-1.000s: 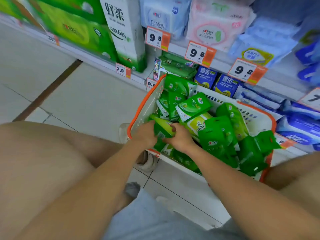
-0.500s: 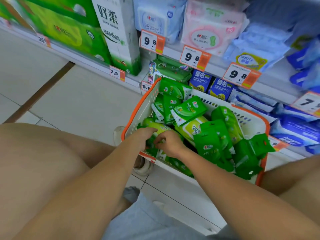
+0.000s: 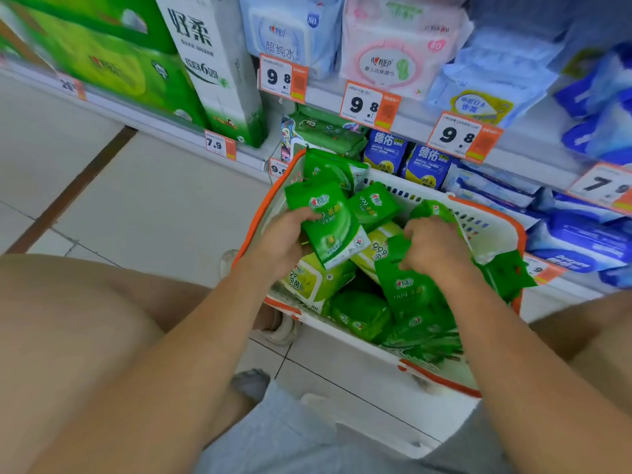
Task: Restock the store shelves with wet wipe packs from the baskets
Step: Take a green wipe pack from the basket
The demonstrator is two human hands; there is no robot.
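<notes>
Down on the floor before the shelves: a white basket with an orange rim (image 3: 260, 213) is sitting on the pale tiles, heaped with green wet wipe packs; the person is crouching over it, bare knees at both sides
Left hand: the left hand (image 3: 285, 241) is reaching into the basket's left half; its fingers are curling round a dark green pack (image 3: 330, 222) and lifting it clear of the heap, label facing up
Right hand: the right hand (image 3: 432, 244) is gripping the top edge of another green pack (image 3: 410, 289) in the basket's right half; its knuckles are bent over the pack
Loose packs: lighter yellow-green packs (image 3: 309, 278) are lying beneath and between the two hands; more dark green ones are piling against the near wall
Shelves: blue packs (image 3: 384, 150) are standing on the lowest shelf just behind the basket; orange price tags (image 3: 284, 78) are hanging along the shelf edges; a tall white-and-green carton (image 3: 213, 63) is standing to the left
</notes>
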